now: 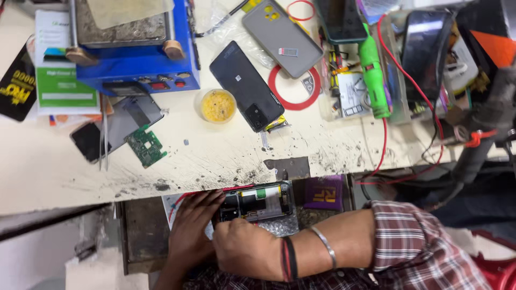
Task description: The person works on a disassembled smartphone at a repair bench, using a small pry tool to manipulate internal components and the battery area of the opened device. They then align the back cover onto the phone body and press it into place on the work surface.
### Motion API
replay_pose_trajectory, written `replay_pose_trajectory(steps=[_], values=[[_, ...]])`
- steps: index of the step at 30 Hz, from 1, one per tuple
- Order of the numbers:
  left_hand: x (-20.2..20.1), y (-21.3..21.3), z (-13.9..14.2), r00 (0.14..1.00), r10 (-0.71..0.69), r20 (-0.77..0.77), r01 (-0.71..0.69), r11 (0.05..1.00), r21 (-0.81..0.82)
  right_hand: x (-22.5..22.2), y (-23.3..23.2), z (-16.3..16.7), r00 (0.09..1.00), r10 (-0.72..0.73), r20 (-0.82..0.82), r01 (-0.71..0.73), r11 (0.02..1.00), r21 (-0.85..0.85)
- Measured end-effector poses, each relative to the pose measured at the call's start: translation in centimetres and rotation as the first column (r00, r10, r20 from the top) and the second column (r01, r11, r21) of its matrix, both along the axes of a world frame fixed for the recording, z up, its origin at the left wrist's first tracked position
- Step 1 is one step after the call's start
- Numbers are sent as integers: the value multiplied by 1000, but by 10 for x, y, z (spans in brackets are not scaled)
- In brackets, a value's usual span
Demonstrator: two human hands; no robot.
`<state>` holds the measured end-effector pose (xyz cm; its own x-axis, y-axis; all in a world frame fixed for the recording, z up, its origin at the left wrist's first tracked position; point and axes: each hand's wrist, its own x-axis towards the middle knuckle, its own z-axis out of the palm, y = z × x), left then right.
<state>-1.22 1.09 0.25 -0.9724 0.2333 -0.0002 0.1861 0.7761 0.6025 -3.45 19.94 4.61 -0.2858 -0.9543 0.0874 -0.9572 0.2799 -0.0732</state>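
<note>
Left hand fingers: the left hand [192, 228] lies with its fingers [209, 201] stretched flat and close together, their tips touching the left end of the opened phone [257, 203]; they press rather than pinch.
Right hand fingers: the right hand [244, 248] is curled into a loose fist just below the phone, knuckles up; whether the fingertips clamp a tool or part is hidden, so I cannot tell.
Opened phone: lies below the table [226, 156] edge, in front of the person, back cover off, dark inner parts and a pale battery with a green tab showing.
Wrist: dark bands and a thin metal bangle [324, 245] sit on the right forearm, next to a checked sleeve [408, 241].
Table edge: pale top, scuffed and black-speckled just above the hands.
Nearer things on the table: a green circuit board [145, 145] at left, beside thin tweezers [105, 140]; a small yellow-filled cup [217, 106]; a black phone [245, 86] lying face down at a slant.
Farther things: a grey phone case [281, 36] over a red ring [294, 87]; a blue heating machine [134, 48]; a green hand tool [372, 75] with a red cable [385, 142].
</note>
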Motion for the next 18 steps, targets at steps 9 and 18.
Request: replay_pose_trajectory(steps=[9, 18], values=[[-1, 3, 4, 997, 30, -77, -27, 999, 34, -5, 5, 11, 992, 77, -100, -78, 997, -6], [6, 0, 2, 997, -33, -65, 36, 998, 42, 14, -5, 0, 961, -231, 152, 242, 969, -59]])
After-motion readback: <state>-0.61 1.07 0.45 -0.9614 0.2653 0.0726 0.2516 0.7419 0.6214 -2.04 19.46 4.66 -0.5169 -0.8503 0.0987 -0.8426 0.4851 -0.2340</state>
